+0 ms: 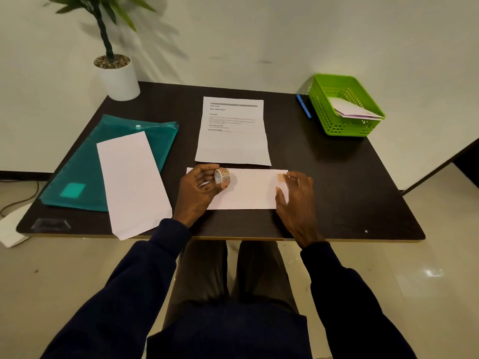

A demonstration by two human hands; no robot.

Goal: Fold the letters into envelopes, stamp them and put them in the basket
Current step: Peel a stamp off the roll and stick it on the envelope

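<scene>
A white envelope lies flat near the table's front edge. My left hand grips a small roll of patterned stamp tape over the envelope's left end. My right hand rests on the envelope's right end, fingers flat beside an orange stamp stuck at its top right corner. Behind it lies a printed letter, unfolded with crease lines. Another white envelope lies at the left on a teal folder. The green basket at the back right holds an envelope.
A teal plastic folder covers the table's left side. A potted plant in a white pot stands at the back left corner. A blue pen lies left of the basket. The dark table ends just before my knees.
</scene>
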